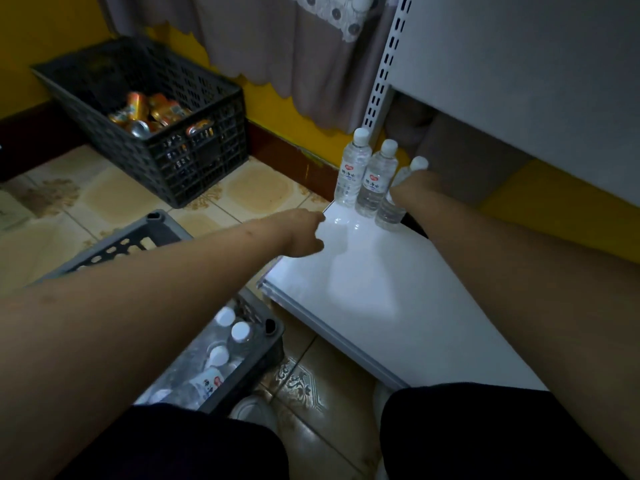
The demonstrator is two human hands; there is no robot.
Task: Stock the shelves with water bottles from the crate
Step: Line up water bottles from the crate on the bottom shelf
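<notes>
Right hand (pixel 420 187) grips a bottle (pixel 393 206) on the shelf (pixel 374 282), at 3 o'clock of two others. Left hand (pixel 303 232) hovers at the shelf's 9 o'clock edge, fingers curled, empty. Crate (pixel 242 341) at 7 o'clock.

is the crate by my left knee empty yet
Not empty. The grey crate still shows several white-capped water bottles lying inside, under the left forearm.

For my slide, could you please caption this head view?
Right hand sets a third water bottle on the white shelf; left hand hovers nearby.
</notes>
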